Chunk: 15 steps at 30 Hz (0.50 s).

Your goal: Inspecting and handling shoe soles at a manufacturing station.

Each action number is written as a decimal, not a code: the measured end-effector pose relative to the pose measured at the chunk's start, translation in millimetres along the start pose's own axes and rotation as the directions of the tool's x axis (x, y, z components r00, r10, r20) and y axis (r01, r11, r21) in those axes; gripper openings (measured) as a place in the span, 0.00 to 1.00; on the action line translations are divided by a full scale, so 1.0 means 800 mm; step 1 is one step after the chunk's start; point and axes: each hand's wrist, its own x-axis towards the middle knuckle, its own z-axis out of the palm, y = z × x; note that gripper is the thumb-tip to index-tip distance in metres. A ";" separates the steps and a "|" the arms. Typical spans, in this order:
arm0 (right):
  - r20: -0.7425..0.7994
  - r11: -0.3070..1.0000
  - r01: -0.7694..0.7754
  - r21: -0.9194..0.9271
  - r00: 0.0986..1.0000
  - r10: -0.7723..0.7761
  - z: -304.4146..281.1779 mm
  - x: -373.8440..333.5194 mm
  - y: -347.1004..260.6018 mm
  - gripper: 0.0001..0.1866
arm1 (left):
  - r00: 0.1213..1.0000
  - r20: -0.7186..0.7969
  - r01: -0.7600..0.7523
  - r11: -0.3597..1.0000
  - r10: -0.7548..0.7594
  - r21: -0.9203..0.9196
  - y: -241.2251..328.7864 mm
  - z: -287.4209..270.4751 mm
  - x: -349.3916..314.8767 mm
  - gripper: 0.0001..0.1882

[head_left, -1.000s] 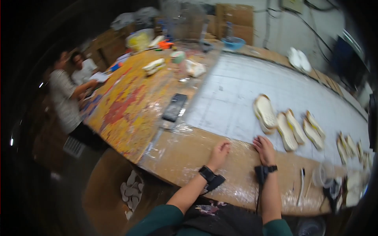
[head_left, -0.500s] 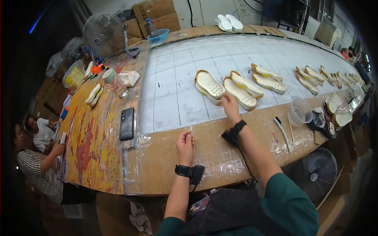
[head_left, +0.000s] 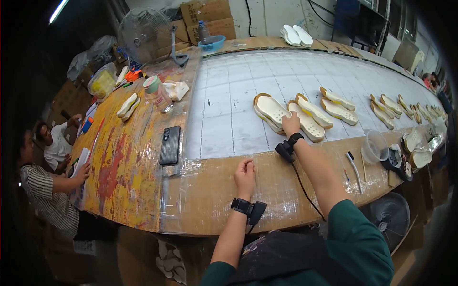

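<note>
My right hand (head_left: 291, 125) is closed at the near, toe end of a cream shoe sole (head_left: 270, 106) with a tan rim. Its fingers hide that end of the sole, which lies over a second sole (head_left: 267, 122). Just to the right, a cream sole with round holes (head_left: 310, 129) lies beside a yellow-edged sole (head_left: 316, 112). My left hand (head_left: 244, 177) is loosely curled above the cardboard-covered front edge (head_left: 205, 200), apart from the soles, and no object shows in it. Both wrists wear black straps with small boxes.
More soles (head_left: 338, 110) continue in a row to the right. Near the front edge are a clear plastic tub (head_left: 375, 147) and a black-and-white brush (head_left: 354, 172). On the left side lie a phone (head_left: 170, 146), a jar (head_left: 158, 95) and another pair of soles (head_left: 128, 107). Two people sit farther left.
My right hand has come onto the toe end of the upper left sole, which has turned slightly against the one beneath. The whole view has shifted; my left hand stays curled.
</note>
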 end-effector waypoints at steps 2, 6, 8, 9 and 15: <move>-0.006 0.995 0.050 0.087 0.999 -0.050 0.009 -0.009 -0.011 0.23 | 1.000 0.013 -0.017 1.000 0.016 0.012 -0.003 0.001 0.003 0.06; 0.347 0.851 -0.328 0.411 0.919 0.187 0.031 -0.023 -0.040 0.27 | 0.999 0.036 -0.030 0.999 0.029 0.037 -0.002 0.003 0.006 0.07; 0.418 0.756 -0.437 0.488 0.877 0.237 0.035 -0.010 -0.028 0.27 | 0.997 0.069 -0.038 0.999 0.036 0.021 0.000 0.016 0.004 0.07; 0.496 0.641 -0.538 0.548 0.826 0.269 0.030 -0.004 -0.020 0.26 | 0.994 0.096 -0.045 0.999 0.044 0.006 0.001 0.024 0.002 0.07; 0.932 0.259 -0.900 0.352 0.312 -0.182 -0.114 -0.123 -0.069 0.25 | 0.982 0.007 0.181 0.940 -0.187 -0.288 0.011 -0.019 -0.007 0.18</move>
